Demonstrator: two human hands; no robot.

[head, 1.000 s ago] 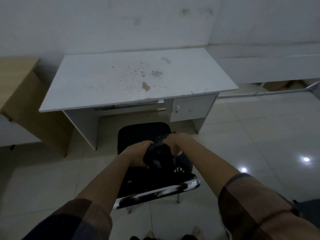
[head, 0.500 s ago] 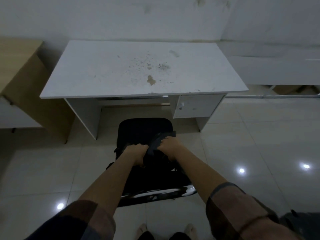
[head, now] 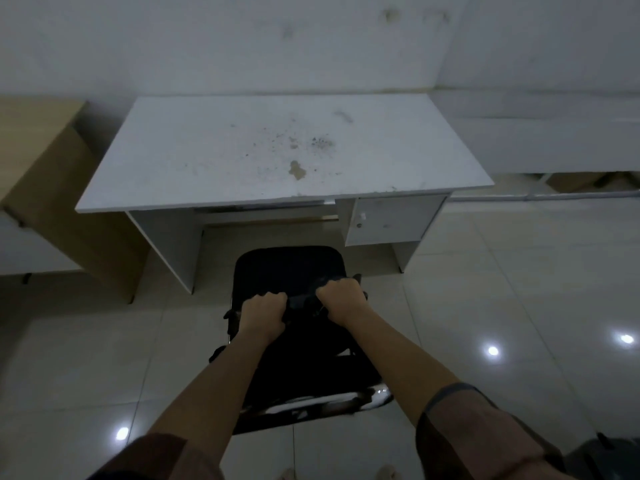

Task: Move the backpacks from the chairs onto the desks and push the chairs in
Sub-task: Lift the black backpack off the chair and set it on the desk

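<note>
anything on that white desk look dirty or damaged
Yes. The white desk has a brownish blotch near the front middle of its top, with dark specks scattered behind it and a faint smear further back. The front edge looks chipped right of centre. Nothing is spilled or tipped over.

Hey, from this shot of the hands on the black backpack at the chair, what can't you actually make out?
All from the head view:
- Backpack: black on the black chair in dim light, so its outline, straps and zips are lost.
- Left hand and right hand: fingertips curl out of sight into the fabric.
- Chair legs: hidden under the seat.
- Dark object at the bottom right: cut off by the frame edge.
- White desk: drawer details too small.
</note>
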